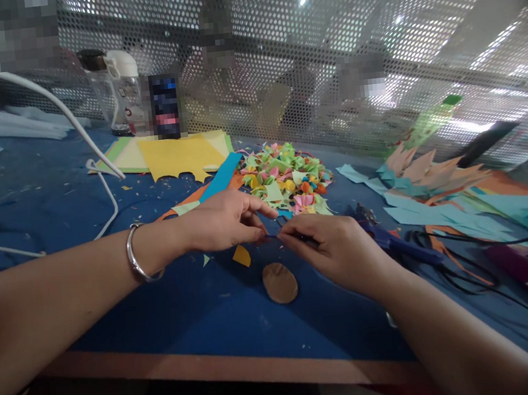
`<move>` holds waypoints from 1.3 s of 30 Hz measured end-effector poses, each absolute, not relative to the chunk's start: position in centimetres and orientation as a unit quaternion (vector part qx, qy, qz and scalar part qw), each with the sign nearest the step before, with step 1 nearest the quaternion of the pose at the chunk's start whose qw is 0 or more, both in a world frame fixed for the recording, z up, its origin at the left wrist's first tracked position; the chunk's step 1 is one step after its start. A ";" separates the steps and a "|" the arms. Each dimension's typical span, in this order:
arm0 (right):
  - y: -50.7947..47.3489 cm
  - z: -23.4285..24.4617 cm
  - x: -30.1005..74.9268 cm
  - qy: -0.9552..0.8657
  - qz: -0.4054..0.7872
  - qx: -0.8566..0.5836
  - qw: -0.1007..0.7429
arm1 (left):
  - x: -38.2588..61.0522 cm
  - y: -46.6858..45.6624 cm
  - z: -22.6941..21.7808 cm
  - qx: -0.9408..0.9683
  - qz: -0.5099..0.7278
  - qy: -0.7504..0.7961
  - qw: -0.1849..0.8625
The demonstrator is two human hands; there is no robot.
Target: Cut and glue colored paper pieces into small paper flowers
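My left hand (228,220), with a silver bangle (134,254) on its wrist, reaches over the blue table. Its thumb and fingers are bent together near the fingertips of my right hand (328,241). Those right fingers are closed in a pinch. The tips nearly meet at something small and thin that I cannot make out. Below them a brown oval disc (280,282) lies flat. A small yellow-orange paper piece (241,256) rests below my left hand. Just beyond the hands is a heap of small coloured paper pieces (285,173).
Yellow and green paper sheets (179,153) lie behind, with a blue paper strip (221,175) nearer. Bottles (128,92) and a phone (166,106) stand at the mesh panel (269,71). Light-blue paper (445,213), a dark blue tool (404,247) and black cables (466,236) are right.
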State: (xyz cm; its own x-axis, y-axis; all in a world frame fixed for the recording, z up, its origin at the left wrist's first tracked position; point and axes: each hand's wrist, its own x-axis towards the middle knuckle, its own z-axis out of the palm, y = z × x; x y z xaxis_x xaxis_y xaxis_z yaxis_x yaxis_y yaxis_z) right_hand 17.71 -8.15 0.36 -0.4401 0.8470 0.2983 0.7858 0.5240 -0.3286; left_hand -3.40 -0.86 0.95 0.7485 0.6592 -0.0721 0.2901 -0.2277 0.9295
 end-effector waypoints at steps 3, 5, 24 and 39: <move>-8.1 0.3 17.8 -0.844 0.066 -0.485 0.220 | -3.2 -1.0 1.0 0.732 0.165 0.331 0.573; -8.1 0.3 17.8 -0.843 0.062 -0.486 0.222 | -3.0 -1.2 1.1 0.692 0.174 0.348 0.609; -8.1 0.4 17.8 -0.832 0.052 -0.499 0.236 | -3.0 -0.8 1.0 0.685 0.207 0.346 0.607; -8.1 0.4 17.8 -0.831 0.063 -0.499 0.236 | -2.8 -0.8 1.2 0.616 0.211 0.351 0.672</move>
State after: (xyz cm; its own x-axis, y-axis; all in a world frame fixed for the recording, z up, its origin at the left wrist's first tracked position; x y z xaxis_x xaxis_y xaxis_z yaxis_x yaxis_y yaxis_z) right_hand 17.84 -8.08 0.39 -0.3904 0.8595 0.3299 0.8005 0.4939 -0.3395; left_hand -2.84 -0.84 1.16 0.6641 0.7171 -0.2116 0.1485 0.1509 0.9773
